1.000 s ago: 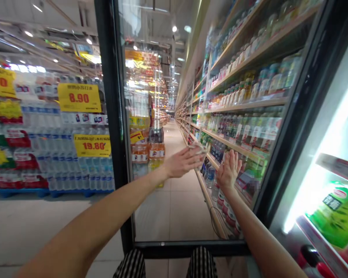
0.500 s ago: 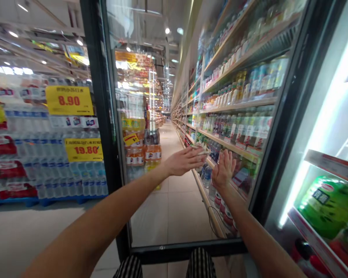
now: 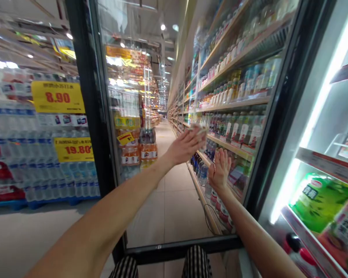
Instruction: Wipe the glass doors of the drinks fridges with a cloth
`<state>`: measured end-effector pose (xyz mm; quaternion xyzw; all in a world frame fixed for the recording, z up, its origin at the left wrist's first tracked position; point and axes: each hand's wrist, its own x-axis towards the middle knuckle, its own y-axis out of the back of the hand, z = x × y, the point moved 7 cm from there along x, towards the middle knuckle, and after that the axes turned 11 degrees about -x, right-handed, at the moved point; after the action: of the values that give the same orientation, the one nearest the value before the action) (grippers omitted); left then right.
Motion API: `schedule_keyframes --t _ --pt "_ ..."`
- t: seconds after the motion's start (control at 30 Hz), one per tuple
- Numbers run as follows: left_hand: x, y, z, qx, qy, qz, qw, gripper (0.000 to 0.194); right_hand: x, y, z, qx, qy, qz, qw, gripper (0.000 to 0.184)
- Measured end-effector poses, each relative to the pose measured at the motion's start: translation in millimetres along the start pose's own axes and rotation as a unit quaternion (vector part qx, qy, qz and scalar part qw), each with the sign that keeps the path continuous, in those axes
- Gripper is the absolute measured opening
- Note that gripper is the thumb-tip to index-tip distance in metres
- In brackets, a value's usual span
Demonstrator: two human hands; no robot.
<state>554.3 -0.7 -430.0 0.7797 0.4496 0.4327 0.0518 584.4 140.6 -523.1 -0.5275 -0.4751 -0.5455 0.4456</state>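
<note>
A glass cooler door (image 3: 146, 216) in a black frame stands open in front of me. My left hand (image 3: 185, 146) is stretched out at the middle of the pane, holding a pale cloth (image 3: 202, 133) flat beneath its fingers; the cloth is blurred. To the right and a little lower, my right hand (image 3: 219, 170) has its fingers up and spread, with its palm toward the glass. Nothing shows in it.
Lit cooler shelves with a green package (image 3: 316, 200) are close on my right. Bottled drinks line shelves (image 3: 234, 104) beyond the glass. At left, bottle packs (image 3: 52, 154) carry yellow price signs (image 3: 58, 97). My knees (image 3: 196, 262) are near the frame's bottom.
My left hand has moved up across the glass with the cloth. The right hand stays in about the same place, and the view has shifted slightly.
</note>
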Motion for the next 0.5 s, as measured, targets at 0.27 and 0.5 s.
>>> schedule_keyframes --t 0.27,0.5 --pt "-5.3 -2.4 13.3 -0.029 0.024 0.021 0.999 0.051 29.5 27.5 -38.7 0.160 0.013 0.046 0.986 0.057" --pt "-50.5 34.8 -10.7 -0.034 0.045 0.053 0.997 0.056 49.4 11.1 -94.8 0.157 0.033 0.009 0.987 0.057"
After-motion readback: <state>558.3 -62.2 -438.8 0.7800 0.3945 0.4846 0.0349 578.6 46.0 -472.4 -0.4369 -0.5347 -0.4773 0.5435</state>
